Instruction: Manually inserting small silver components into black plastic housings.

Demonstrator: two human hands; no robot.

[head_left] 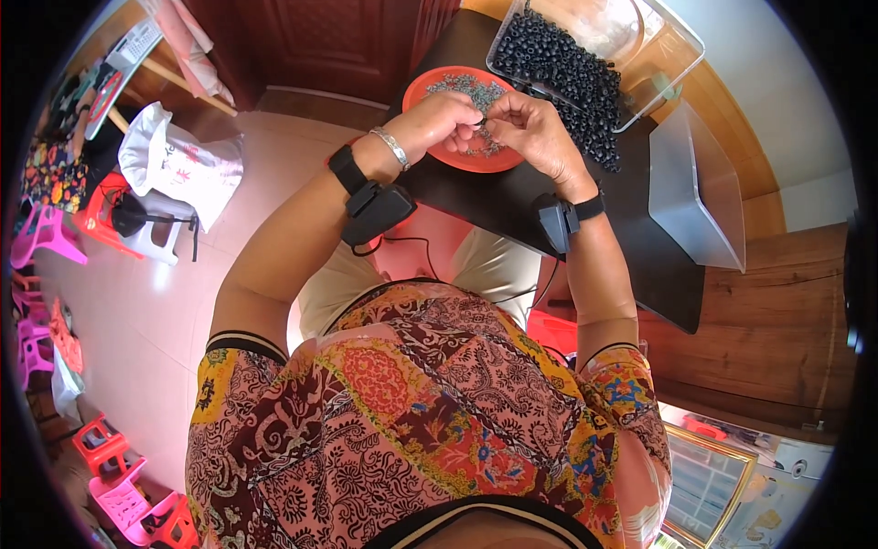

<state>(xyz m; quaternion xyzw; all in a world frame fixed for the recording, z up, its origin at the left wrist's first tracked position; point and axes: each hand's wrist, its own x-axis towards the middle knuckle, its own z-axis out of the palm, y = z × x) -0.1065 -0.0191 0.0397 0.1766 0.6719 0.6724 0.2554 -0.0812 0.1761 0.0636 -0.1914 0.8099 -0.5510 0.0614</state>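
Both hands meet above a round orange-red tray (422, 90) that carries a scatter of small grey metal parts (468, 87). My left hand (441, 123), closed, pinches a small black piece (479, 120) between thumb and forefinger. Just beside it my right hand (540, 137) has thumb and fingertips pressed together near that piece; whatever they hold is too small to make out. Behind and to the right, many small black ring-shaped pieces (558, 59) fill part of a clear plastic bin (688, 46), and more spill onto the dark table (631, 206).
A translucent white bin (681, 174) stands at the table's right side. Under the table edge sits something pink (430, 238). To the left are a white sack (178, 160) and several pink and red plastic stools (119, 499). A dark red door (334, 41) is behind.
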